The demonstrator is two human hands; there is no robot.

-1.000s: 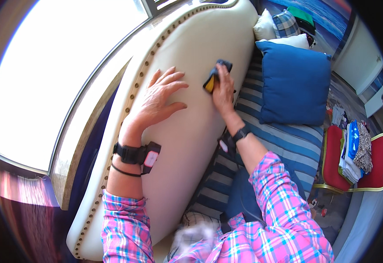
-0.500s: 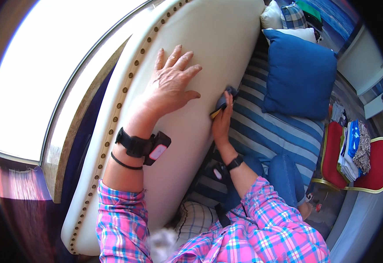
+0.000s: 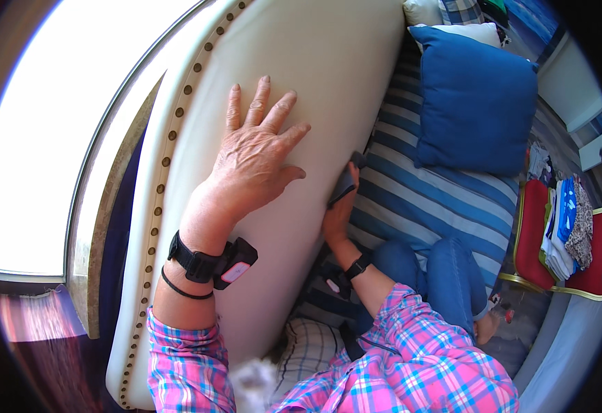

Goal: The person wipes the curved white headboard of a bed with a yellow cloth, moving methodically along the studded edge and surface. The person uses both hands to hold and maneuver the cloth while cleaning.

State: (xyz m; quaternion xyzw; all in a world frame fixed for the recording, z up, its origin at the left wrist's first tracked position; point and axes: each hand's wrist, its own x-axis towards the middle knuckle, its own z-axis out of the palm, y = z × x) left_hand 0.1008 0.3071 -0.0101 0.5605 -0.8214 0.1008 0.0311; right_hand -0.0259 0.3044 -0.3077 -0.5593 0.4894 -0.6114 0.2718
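Note:
A long cream padded backrest (image 3: pixel 321 76), edged with dark round studs, runs from near to far in front of me. Flat on its surface lies my left hand (image 3: pixel 251 157), fingers spread and holding nothing. Lower down, at the backrest's right side by the striped seat, my right hand (image 3: pixel 339 210) grips a dark flat pad (image 3: pixel 343 188) and presses it against the cream cover. A dark grey end of it pokes out past my fingertips. The palm hides part of the pad, so its exact kind does not show.
Blue and grey stripes cover the seat (image 3: pixel 445 203) to the right, where a large blue cushion (image 3: pixel 476 103) rests. Folded clothes (image 3: pixel 564 224) sit on a red chair (image 3: pixel 536 237) at far right. A bright window (image 3: pixel 60 138) and its sill are left of the backrest.
My view has shifted a little. The right hand has slid slightly nearer along the backrest's side, and the pad's yellow edge no longer shows. My left hand stays spread on the cover.

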